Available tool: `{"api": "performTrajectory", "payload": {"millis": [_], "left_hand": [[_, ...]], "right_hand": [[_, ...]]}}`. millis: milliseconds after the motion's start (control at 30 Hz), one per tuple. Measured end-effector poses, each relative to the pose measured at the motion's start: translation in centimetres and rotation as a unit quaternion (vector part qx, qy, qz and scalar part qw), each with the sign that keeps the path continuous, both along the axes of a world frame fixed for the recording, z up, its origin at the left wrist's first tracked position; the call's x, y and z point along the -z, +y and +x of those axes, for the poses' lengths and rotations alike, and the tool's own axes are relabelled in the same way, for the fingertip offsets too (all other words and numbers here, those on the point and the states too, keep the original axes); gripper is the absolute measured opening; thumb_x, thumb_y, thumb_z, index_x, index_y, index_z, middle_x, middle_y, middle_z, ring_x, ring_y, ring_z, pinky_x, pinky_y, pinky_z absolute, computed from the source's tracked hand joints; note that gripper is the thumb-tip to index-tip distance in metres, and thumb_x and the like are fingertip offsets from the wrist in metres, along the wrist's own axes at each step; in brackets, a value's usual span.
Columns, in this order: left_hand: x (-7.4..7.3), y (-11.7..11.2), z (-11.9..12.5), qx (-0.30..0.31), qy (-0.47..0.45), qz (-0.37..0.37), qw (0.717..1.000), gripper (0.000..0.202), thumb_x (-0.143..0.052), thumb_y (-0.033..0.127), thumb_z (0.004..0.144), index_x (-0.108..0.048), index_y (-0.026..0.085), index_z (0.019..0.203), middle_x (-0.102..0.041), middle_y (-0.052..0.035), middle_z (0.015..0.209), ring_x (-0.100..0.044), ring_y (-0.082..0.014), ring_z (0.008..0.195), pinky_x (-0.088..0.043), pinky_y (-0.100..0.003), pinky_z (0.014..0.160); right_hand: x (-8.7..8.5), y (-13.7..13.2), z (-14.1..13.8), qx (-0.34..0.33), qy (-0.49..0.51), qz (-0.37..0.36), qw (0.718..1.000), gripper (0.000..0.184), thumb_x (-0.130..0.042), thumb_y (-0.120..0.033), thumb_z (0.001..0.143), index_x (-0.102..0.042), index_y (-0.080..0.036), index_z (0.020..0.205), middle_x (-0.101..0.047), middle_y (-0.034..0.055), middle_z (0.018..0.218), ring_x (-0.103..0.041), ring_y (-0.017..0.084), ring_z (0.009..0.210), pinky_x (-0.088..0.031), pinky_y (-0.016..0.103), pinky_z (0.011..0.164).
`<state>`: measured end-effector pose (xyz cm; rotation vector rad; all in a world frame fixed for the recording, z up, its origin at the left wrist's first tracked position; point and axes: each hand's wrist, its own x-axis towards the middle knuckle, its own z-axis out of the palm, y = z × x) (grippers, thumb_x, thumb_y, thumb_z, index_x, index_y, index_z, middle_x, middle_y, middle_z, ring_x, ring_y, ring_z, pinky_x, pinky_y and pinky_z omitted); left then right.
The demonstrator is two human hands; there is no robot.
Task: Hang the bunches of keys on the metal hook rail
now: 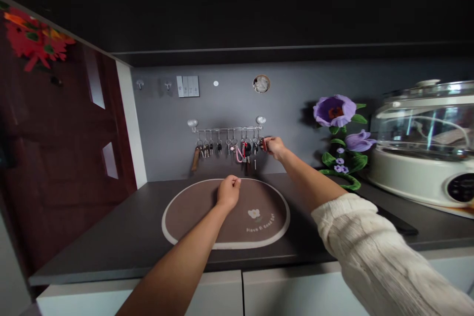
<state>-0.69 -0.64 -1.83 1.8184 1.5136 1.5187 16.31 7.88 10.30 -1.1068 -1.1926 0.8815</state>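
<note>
At the right end of the wall-mounted key rack (227,130), my right hand (276,147) is closed with its fingertips on a small reddish-brown key fob (264,144). Whether that fob hangs from the last hook is too small to tell. Several bunches of keys (219,147) hang along the rack, among them a brown strap (195,159) at the left end and a pink loop (239,154) near the middle. My left hand (228,191) is curled closed over the far part of the brown oval mat (200,217). Its inner fingers are hidden, so I cannot see whether anything is inside.
To the right stand purple artificial flowers (335,111) and a white appliance with a clear cover (411,173). A flat black object (398,219) lies by my right forearm. Overhead runs a dark cabinet (237,15); a dark red door (70,158) is at left.
</note>
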Motion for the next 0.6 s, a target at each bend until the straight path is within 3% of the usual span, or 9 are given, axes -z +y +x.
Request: {"api": "performTrajectory", "payload": {"millis": [233,467,600], "left_hand": [[0.0,0.1,-0.1,-0.002,-0.009,-0.003,1.000,0.015,-0.047,0.026,0.075,-0.056,0.016,0.067,-0.060,-0.0037,0.066,-0.051,-0.0122,0.061,-0.036,-0.023,0.060],[0.1,0.1,-0.1,0.000,-0.024,0.001,1.000,0.013,-0.048,0.024,0.074,-0.056,0.016,0.067,-0.059,-0.0027,0.065,-0.051,-0.0115,0.061,-0.036,-0.023,0.059],[0.2,0.4,-0.2,-0.001,-0.022,-0.001,1.000,0.012,-0.049,0.024,0.073,-0.057,0.016,0.069,-0.060,-0.0030,0.067,-0.052,-0.0116,0.062,-0.036,-0.023,0.060]], "right_hand": [[1.3,0.9,-0.2,-0.012,0.001,0.042,0.999,0.015,-0.042,-0.005,0.068,-0.048,-0.014,0.058,-0.043,-0.0037,0.040,-0.039,0.005,0.037,-0.031,0.017,0.040],[1.7,0.8,0.0,-0.012,0.020,0.037,0.999,0.009,-0.046,-0.012,0.070,-0.051,-0.014,0.062,-0.055,-0.0009,0.056,-0.050,0.006,0.049,-0.037,0.016,0.048],[2.6,1.2,0.3,0.008,0.018,0.040,0.999,0.007,-0.048,-0.012,0.067,-0.050,-0.014,0.061,-0.056,0.0001,0.058,-0.048,0.005,0.048,-0.035,0.016,0.045]]}}
